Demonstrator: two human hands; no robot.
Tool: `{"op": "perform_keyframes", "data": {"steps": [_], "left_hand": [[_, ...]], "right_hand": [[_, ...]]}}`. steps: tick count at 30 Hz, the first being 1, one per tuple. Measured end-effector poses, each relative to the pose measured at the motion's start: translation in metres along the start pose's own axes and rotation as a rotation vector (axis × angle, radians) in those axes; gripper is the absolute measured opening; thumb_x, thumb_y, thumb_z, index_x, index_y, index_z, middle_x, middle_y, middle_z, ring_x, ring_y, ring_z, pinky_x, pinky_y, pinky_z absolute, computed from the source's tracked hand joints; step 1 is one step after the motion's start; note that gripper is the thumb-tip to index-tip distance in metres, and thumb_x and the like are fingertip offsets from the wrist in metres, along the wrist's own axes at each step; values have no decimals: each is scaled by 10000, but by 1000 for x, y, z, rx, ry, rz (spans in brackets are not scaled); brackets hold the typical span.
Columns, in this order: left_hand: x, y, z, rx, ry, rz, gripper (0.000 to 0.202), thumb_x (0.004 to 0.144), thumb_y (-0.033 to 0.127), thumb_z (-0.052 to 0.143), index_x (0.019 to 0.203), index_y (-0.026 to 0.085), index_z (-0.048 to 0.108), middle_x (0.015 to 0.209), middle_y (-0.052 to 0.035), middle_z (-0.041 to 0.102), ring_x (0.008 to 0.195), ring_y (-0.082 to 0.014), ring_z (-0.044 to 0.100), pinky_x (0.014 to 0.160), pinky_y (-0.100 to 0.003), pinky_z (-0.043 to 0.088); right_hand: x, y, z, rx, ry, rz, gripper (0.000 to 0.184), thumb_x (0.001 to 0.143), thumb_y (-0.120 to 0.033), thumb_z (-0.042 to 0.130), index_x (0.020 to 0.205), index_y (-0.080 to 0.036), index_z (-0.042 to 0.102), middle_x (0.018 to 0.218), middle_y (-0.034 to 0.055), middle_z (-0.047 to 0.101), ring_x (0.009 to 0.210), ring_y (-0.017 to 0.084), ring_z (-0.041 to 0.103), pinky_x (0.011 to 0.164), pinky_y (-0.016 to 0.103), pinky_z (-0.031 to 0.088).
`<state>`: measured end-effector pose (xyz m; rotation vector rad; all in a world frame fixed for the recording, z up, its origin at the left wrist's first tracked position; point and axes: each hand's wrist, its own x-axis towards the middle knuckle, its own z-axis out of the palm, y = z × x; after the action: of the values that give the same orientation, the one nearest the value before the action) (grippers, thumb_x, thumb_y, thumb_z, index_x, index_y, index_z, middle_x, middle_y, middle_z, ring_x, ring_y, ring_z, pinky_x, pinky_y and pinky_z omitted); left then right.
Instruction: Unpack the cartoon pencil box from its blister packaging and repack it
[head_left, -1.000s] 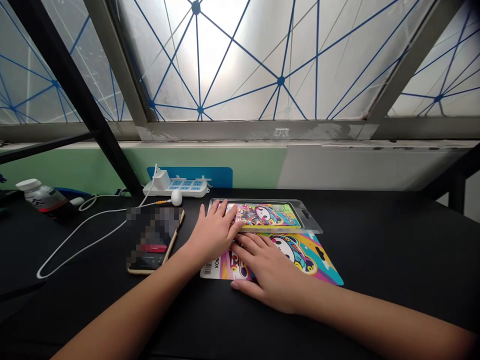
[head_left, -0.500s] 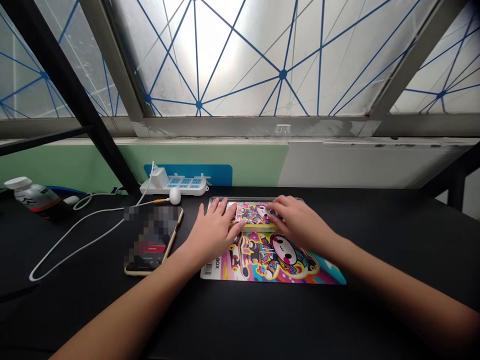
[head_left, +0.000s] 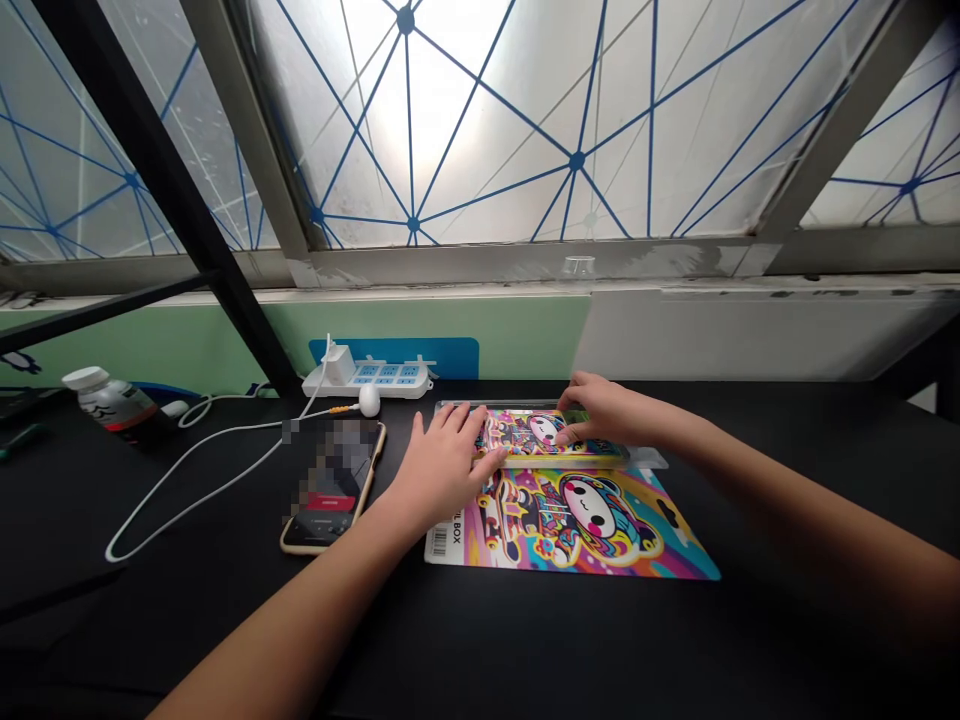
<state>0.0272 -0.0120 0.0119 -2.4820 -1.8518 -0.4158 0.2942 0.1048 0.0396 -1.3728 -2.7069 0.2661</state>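
A brightly printed pencil box (head_left: pixel 517 432) with a cartoon figure lies across the far part of a matching printed sheet (head_left: pixel 555 520), whose left edge carries a barcode and letters ending in "BOX". My left hand (head_left: pixel 448 465) rests on the box's left end with its fingers spread. At the right end, my right hand (head_left: pixel 600 412) grips the far side, its thumb on the printed top and its other fingers bent behind, partly hidden. A clear plastic flap (head_left: pixel 649 458) sticks out beyond the box's right end.
Left of my left arm lies a phone (head_left: pixel 337 500), its screen partly blurred. Behind it is a white power strip (head_left: pixel 390 378) with a plug and white cable (head_left: pixel 191 452). A bottle (head_left: pixel 112 405) stands farther left on the black table (head_left: pixel 600 650), near a black metal post (head_left: pixel 225 270).
My right hand has shifted right to the box's end, uncovering more of the print and the clear flap. My left hand stays on the left end. The whole view has swung slightly left.
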Motion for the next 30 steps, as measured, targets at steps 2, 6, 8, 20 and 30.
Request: {"op": "perform_keyframes", "data": {"steps": [2, 6, 8, 20, 30], "left_hand": [[1, -3, -2, -24, 31, -1, 595, 1033, 554, 387, 1519, 212, 415, 1564, -127, 478, 1456, -341, 396, 1146, -670, 303], [4, -11, -7, -48, 121, -19, 558, 1032, 489, 451, 1505, 193, 428, 1512, -141, 535, 1395, -314, 474, 1147, -602, 331], [5, -16, -9, -59, 161, -23, 563, 1015, 458, 511, 1500, 184, 433, 1490, -152, 553, 1370, -316, 500, 1141, -574, 345], [-25, 4, -35, -91, 556, 248, 326, 912, 336, 726, 1210, 231, 644, 1160, -93, 673, 1113, -280, 614, 987, -455, 475], [-104, 39, -1, -192, 369, 150, 406, 885, 198, 673, 1278, 235, 577, 1334, -119, 617, 1219, -318, 562, 1032, -475, 476]], "right_hand": [[-3, 2, 5, -52, 93, -34, 542, 716, -703, 724, 943, -212, 737, 1019, 135, 616, 955, 339, 623, 780, 472, 538], [-16, -2, 11, -107, 279, -93, 529, 766, -706, 697, 945, -209, 673, 1092, 150, 635, 1047, 361, 589, 845, 511, 511], [-26, -8, 13, -84, 332, -103, 490, 805, -659, 693, 985, -207, 633, 1123, 153, 650, 1041, 346, 598, 867, 502, 505], [-113, -36, 14, -204, 749, -325, 284, 969, -310, 601, 1237, -223, 565, 1095, 110, 683, 1010, 293, 629, 919, 481, 472], [-172, -33, 55, -253, 709, -548, 441, 963, -115, 512, 1361, -298, 562, 1092, 41, 729, 1028, 227, 670, 970, 444, 522]]}}
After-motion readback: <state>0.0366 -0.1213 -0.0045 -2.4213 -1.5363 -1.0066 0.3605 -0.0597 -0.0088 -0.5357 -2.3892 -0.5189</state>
